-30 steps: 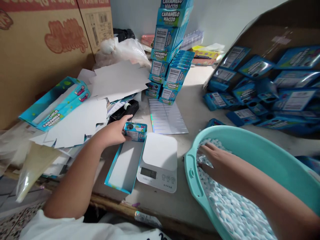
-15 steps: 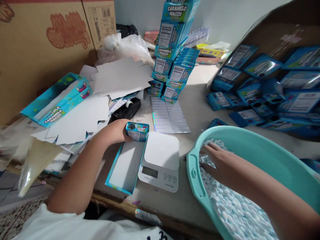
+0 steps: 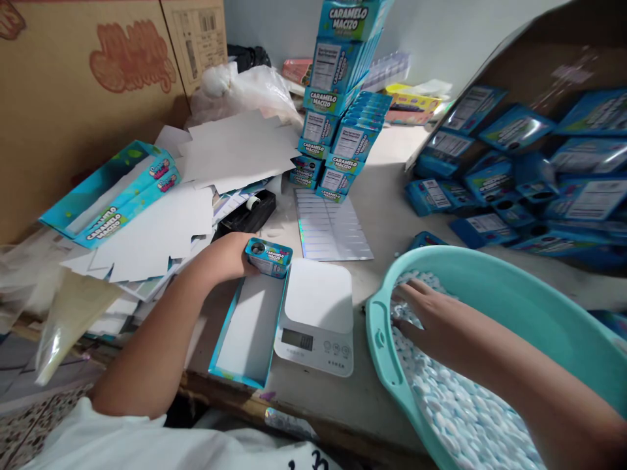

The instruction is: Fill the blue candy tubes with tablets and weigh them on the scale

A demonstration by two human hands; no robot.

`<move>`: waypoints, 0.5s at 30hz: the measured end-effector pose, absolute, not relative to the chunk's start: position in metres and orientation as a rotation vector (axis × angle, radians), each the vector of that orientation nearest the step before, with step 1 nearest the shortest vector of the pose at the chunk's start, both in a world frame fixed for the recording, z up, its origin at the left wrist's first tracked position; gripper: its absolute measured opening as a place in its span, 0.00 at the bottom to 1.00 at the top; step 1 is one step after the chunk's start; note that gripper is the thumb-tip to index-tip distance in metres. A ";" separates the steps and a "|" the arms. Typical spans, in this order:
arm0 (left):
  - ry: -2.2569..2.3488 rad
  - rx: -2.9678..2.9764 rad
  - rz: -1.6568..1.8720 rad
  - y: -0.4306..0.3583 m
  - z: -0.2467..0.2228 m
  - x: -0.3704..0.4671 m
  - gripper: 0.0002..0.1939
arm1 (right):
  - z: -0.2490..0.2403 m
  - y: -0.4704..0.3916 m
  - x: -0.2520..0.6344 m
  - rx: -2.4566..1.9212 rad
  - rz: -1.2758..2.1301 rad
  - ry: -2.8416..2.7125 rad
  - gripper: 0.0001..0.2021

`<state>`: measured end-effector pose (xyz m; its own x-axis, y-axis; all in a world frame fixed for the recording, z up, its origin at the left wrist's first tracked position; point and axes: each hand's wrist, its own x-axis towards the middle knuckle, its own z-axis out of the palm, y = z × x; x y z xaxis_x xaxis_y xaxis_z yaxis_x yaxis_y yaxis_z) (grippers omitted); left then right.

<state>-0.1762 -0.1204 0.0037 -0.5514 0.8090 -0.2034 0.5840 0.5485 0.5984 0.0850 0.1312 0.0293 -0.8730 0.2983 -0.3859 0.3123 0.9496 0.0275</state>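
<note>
My left hand (image 3: 236, 256) is closed round a small blue candy box (image 3: 269, 257) with a round hole in its top. It holds this box at the far end of an open blue display tray (image 3: 247, 326) with a white inside. Touching the tray's right side is a white kitchen scale (image 3: 318, 297) with nothing on its plate. My right hand (image 3: 422, 307) reaches into a turquoise tub (image 3: 494, 261), its fingers curled round some of the white and pale blue candies (image 3: 465, 405). The candies partly cover the fingertips.
Stacked blue boxes (image 3: 326, 98) rise at the back, behind a label sheet (image 3: 333, 225). A carton (image 3: 524, 49) of similar boxes lies at right. Flat white cardboard (image 3: 240, 147), a black tape dispenser (image 3: 252, 212) and a plastic cone (image 3: 73, 320) are at left.
The small box has tipped slightly in my left hand. The tray and scale have shifted a little to the right. My right hand stays in the candies.
</note>
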 end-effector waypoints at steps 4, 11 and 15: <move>2.225 1.097 0.785 -0.121 0.006 -0.174 0.25 | 0.036 0.128 0.082 0.460 -0.048 2.649 0.11; 2.366 1.216 0.912 -0.117 0.014 -0.165 0.39 | 0.034 0.128 0.082 0.461 -0.034 2.620 0.12; 2.412 1.345 0.813 -0.116 0.017 -0.162 0.31 | 0.025 0.134 0.086 0.428 -0.061 2.699 0.12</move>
